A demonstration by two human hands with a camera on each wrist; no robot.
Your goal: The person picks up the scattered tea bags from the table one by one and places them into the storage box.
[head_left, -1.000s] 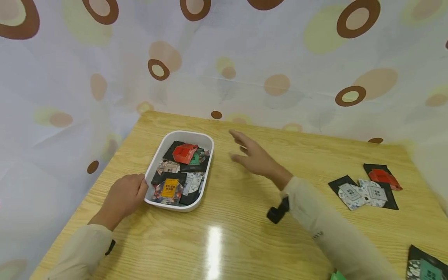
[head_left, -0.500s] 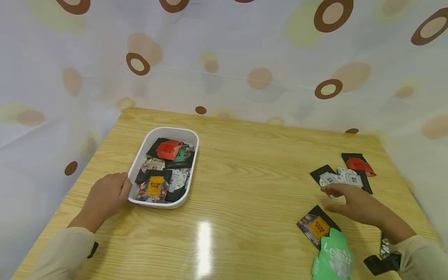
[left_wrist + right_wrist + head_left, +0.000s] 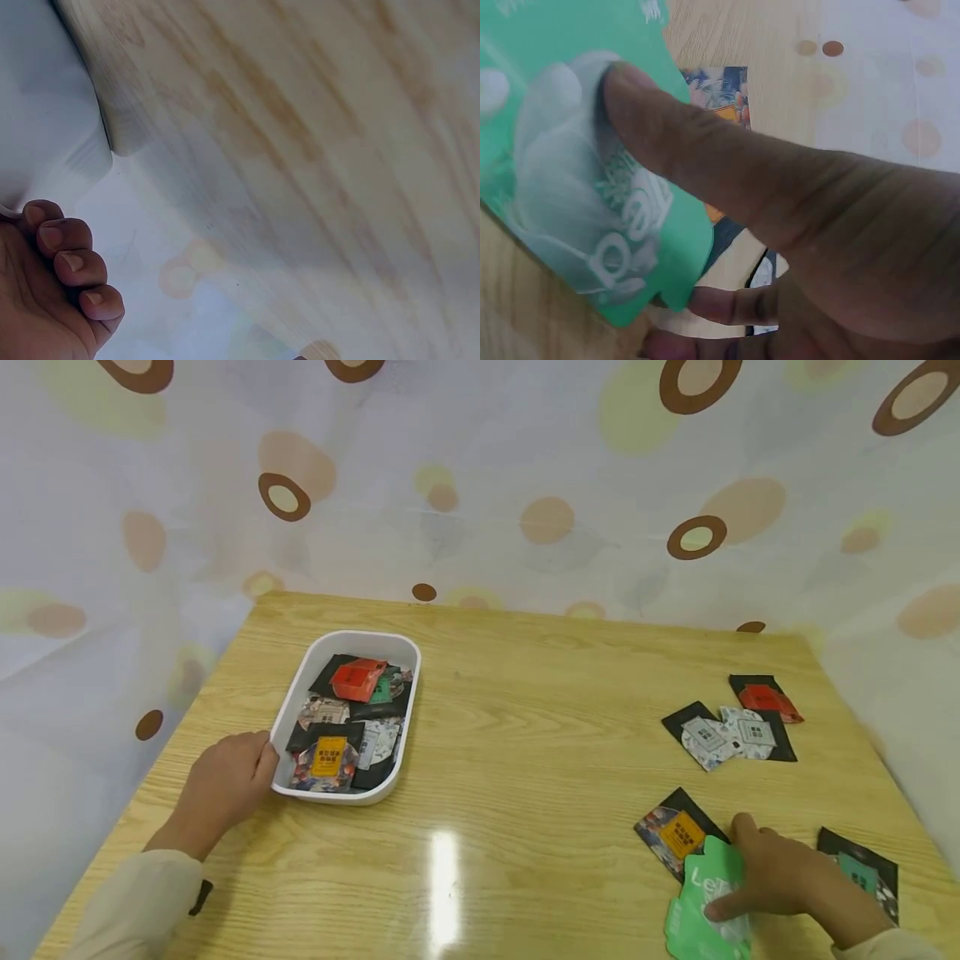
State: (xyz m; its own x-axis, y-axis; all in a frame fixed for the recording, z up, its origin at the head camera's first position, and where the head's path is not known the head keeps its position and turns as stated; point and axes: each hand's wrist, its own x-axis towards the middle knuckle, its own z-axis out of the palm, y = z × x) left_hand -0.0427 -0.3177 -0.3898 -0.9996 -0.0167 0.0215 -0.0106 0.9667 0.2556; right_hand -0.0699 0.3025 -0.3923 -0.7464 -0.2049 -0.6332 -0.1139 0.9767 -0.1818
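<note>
My left hand [image 3: 221,789] grips the near left rim of a white plastic tub [image 3: 341,797], its fingers curled in the left wrist view. Several flat tea sachets [image 3: 327,760] with orange, red, green and grey labels lie in the tub. At the lower right my right hand [image 3: 780,872] holds a green LeTea packet [image 3: 697,922]. In the right wrist view the thumb [image 3: 667,127] lies across the packet's printed face and the other fingers are at its edge. An orange-labelled sachet [image 3: 667,831] lies partly under the packet.
Two grey-labelled sachets [image 3: 750,732] and a red-labelled one [image 3: 765,696] lie close together at the right of the wooden table [image 3: 525,735]. A green-labelled sachet [image 3: 855,868] is partly behind my right wrist. A patterned cloth [image 3: 480,468] hangs behind the table.
My right hand has moved from beside the tub to the lower right and taken hold of the green packet. The left hand still grips the tub; the head view has shifted right.
</note>
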